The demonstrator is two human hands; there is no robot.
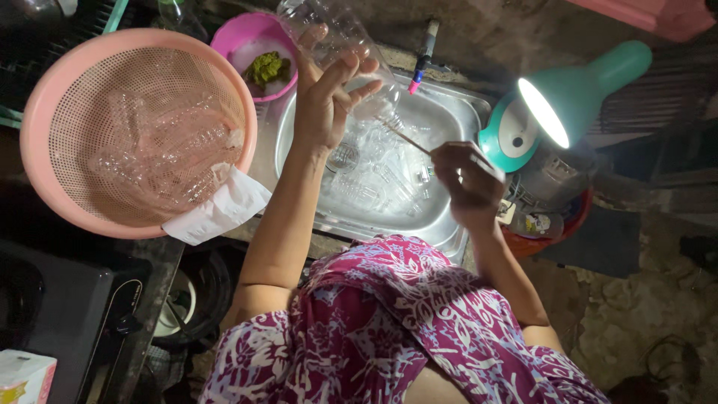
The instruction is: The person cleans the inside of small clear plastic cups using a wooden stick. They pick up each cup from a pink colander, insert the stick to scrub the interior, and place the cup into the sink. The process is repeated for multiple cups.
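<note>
Patterned dress [404, 322]; basket [45, 112], lamp [576, 93] flank sink [449, 112].

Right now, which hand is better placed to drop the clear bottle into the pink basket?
Probably the left hand: it holds the clear plastic bottle and is beside the pink basket. The right hand grips a thin stick over the sink.

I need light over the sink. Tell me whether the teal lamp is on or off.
On. The teal lamp has a bright white glowing face, tilted toward the steel sink.

Left hand [323, 101] holds clear bottle [340, 45]; right hand [465, 179] grips stick [404, 137].
</note>
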